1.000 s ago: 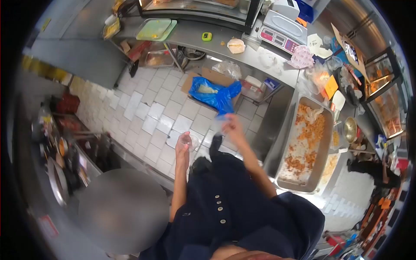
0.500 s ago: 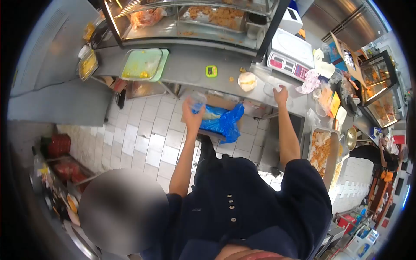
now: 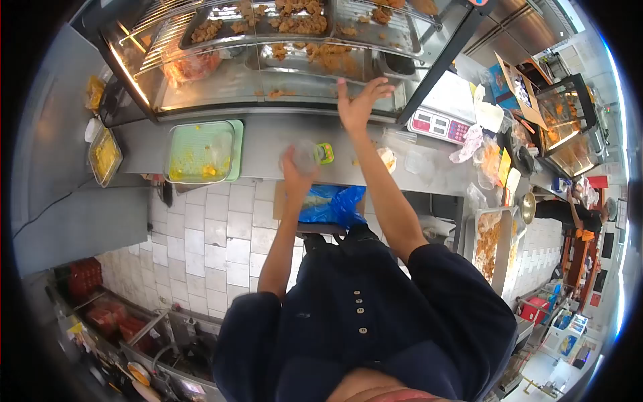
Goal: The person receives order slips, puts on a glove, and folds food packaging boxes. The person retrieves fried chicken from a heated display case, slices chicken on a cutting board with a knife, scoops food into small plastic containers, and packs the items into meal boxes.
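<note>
My left hand [image 3: 298, 175] grips a clear plastic cup [image 3: 307, 154] above the counter's front edge. A small green timer [image 3: 325, 153] is right beside the cup. My right hand [image 3: 362, 106], its fingers spread and nothing in it, is raised before the heated display case [image 3: 221, 112]. Inside the case, fried pieces [image 3: 295, 21] lie on metal trays. A whitish round item, perhaps a bun [image 3: 387, 159], sits partly behind my right forearm. Beneath the counter edge, a blue plastic bag [image 3: 341, 204] lines a cardboard box.
A green tray [image 3: 238, 151] with yellow scraps lies on the left of the steel counter [image 3: 264, 130]. A weighing scale [image 3: 439, 124] stands right of the case. A pan of fried bits [image 3: 487, 248] is farther right. Another person [image 3: 569, 213] is at the far right.
My right hand has left the clear plastic on the counter and risen toward the display case, fingers spreading. My left hand has moved the cup over the counter. The view has shifted forward.
</note>
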The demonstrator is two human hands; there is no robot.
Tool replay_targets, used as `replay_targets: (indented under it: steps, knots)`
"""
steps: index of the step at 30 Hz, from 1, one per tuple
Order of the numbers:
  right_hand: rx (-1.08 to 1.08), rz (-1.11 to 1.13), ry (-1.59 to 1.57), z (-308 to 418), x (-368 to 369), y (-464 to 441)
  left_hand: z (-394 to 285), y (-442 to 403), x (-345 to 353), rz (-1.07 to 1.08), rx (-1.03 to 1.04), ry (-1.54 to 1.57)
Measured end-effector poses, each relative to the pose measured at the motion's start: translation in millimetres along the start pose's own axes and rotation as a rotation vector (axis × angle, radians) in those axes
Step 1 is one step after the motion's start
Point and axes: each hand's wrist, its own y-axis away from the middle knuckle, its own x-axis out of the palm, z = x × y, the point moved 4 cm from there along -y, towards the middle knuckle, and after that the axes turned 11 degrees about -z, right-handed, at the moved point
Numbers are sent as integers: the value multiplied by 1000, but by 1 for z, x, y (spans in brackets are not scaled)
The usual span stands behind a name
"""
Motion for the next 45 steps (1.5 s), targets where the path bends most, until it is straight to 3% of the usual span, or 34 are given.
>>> replay_targets:
  steps: [2, 4, 8, 10, 11, 13, 14, 15, 17, 21, 23, 27, 34, 37, 39, 42, 45]
  knots:
    - [-30, 23, 13, 19, 24, 9, -13, 3, 8, 66, -20, -13]
    - [-49, 122, 25, 40, 41, 24, -30, 10, 29, 301, 135, -74]
    - [-5, 342, 16, 93, 59, 47, -77, 5, 87, 318, 253, 77]
    - [165, 760, -126, 120, 44, 46, -91, -10, 121, 546, -58, 72]
    - [160, 761, -137, 118, 32, 43, -97, -20, 136, 540, -51, 65]
    - [-104, 427, -431, 115, -12, 23, -116, -37, 163, 592, 45, 413]
    - [-120, 428, -448, 113, -38, 9, -133, -43, 169, 586, 49, 410]
    - [-135, 429, -461, 111, -69, -7, -160, -51, 172, 558, -174, 767]
    - [-248, 331, -435, 92, -113, -27, -173, -61, 191, 509, -397, 1125]
    - [-116, 416, -506, 53, -184, -63, -170, -81, 239, 608, -516, 960]
    - [-78, 404, -470, 32, -210, -68, -175, -84, 245, 473, -561, 1172]
    - [-28, 324, -315, 6, -234, -80, -172, -80, 230, 394, -528, 1190]
    - [-72, 315, -53, 8, -203, -121, -182, -52, 175, 307, -399, 900]
    - [-74, 362, 14, 8, -181, -129, -189, -37, 147, 265, -390, 841]
    - [-280, 276, 105, 13, -167, -136, -180, -27, 134, 235, -406, 843]
    - [-190, 282, 162, 16, -151, -141, -171, -16, 119, 221, -417, 831]
    - [-276, 319, 300, 17, -139, -141, -168, -12, 110, 235, -398, 814]
